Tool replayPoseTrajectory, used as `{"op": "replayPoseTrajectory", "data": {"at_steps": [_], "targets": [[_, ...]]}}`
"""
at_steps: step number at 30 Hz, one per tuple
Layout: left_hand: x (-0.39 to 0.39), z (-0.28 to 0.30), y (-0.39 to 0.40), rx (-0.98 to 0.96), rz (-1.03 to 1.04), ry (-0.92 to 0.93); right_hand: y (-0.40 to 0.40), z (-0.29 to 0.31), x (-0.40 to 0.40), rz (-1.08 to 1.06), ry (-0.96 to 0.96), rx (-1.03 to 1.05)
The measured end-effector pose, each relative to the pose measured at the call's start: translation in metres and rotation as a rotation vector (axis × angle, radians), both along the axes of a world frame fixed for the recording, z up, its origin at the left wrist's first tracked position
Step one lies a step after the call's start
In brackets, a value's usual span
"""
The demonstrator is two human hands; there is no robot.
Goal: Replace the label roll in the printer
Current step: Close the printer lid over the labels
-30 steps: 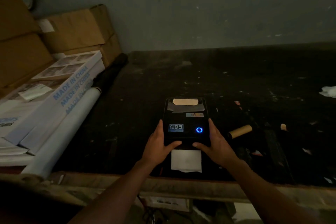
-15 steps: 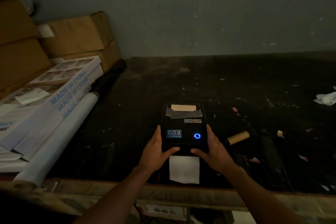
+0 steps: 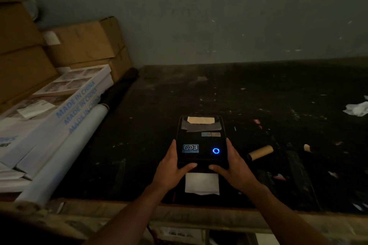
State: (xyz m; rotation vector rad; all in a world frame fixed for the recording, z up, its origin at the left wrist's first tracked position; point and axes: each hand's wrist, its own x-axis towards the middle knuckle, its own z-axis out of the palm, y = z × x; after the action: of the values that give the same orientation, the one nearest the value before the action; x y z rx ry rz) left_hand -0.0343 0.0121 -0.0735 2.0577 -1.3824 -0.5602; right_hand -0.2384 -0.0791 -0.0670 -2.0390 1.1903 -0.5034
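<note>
A black label printer (image 3: 201, 141) stands on the dark table (image 3: 139, 145) near its front edge, lid down, with a blue ring light glowing on top. A white label strip (image 3: 202, 183) sticks out of its front slot. My left hand (image 3: 171, 169) grips the printer's left side with the thumb on the front edge. My right hand (image 3: 235, 169) grips the right side the same way. An empty brown cardboard core (image 3: 259, 152) lies on the table to the right of the printer.
Cardboard boxes (image 3: 83, 42) and flat white cartons (image 3: 59, 109) are stacked at the left, with a white roll (image 3: 65, 151) and a black roll (image 3: 119, 89) lying beside them. Crumpled white paper (image 3: 356, 108) lies at the far right. Small scraps litter the table.
The view has tilted a little upward, so the printer sits lower in the frame. My hands stay on the printer's sides in the same grip.
</note>
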Motion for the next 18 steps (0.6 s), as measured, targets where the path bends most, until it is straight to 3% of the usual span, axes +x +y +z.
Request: {"op": "replayPoseTrajectory", "data": {"at_steps": [18], "targets": [[0.0014,0.0003,-0.0014,0.024,-0.005,0.000,-0.0006,0.0018,-0.0018,0.005,-0.014,0.023]]}}
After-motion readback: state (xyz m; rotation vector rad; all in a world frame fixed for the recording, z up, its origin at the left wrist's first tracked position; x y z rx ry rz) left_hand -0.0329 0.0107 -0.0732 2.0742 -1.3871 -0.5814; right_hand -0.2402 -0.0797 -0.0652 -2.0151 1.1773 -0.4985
